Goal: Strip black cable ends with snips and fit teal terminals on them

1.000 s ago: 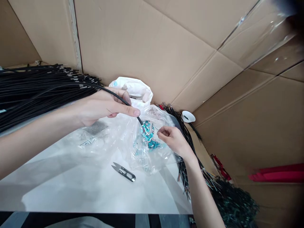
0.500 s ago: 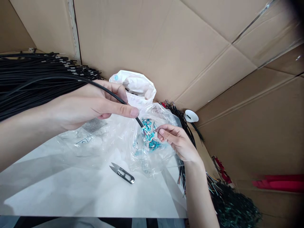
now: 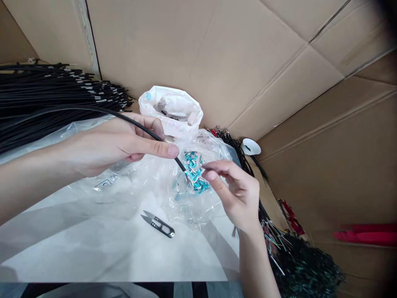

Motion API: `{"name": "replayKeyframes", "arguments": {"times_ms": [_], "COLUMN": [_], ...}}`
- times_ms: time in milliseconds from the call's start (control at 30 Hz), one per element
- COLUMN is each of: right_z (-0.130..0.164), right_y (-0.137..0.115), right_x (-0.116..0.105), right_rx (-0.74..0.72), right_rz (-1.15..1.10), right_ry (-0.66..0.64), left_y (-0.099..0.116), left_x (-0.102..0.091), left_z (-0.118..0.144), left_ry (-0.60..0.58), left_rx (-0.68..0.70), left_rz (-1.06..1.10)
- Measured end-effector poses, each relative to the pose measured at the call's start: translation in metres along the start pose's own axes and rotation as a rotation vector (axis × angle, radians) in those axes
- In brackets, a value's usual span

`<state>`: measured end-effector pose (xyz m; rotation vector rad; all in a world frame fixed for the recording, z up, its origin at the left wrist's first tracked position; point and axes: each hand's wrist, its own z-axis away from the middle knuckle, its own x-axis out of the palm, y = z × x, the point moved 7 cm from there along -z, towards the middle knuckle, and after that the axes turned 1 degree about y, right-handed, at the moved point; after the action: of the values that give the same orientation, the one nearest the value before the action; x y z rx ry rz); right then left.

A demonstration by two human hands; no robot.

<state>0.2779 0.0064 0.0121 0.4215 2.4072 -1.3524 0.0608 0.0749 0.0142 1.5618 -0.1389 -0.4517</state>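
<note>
While pinching a black cable [image 3: 136, 123] between thumb and forefinger, left hand [image 3: 120, 140] holding its stripped tip just over the clear plastic bag [image 3: 186, 194] of blue terminals [image 3: 194, 171]. Right hand [image 3: 237, 190] raised beside that tip, thumb and forefinger closed together on something too small to make out. Thread snips [image 3: 159, 224] lying flat on the white tabletop [image 3: 108, 252], near the bag; black cable bundle [image 3: 46, 99] stacked far left.

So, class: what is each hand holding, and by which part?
The left hand pinches a black cable just behind its stripped end. The right hand pinches something too small to identify.
</note>
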Motion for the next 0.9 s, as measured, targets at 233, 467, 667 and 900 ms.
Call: {"name": "replayKeyframes", "arguments": {"times_ms": [233,467,667,900], "right_z": [0.0,0.001,0.0,-0.007], "right_y": [-0.036,-0.044,-0.053,-0.018], "right_x": [0.021,0.027,0.032,0.037], "right_rx": [-0.188,-0.264,-0.342,-0.024], "right_rz": [0.063,0.168,0.233,-0.106], "right_ry": [-0.154,-0.21,-0.145,-0.066], "left_y": [-0.006,0.0,-0.007,-0.006], "left_x": [0.012,0.018,0.021,0.03], "left_z": [0.002,0.008,0.004,0.004], "left_ry": [-0.082,-0.14,-0.137,-0.172], "left_rx": [-0.062,-0.047,-0.063,0.01], "left_rz": [0.047,0.072,0.098,0.142]}}
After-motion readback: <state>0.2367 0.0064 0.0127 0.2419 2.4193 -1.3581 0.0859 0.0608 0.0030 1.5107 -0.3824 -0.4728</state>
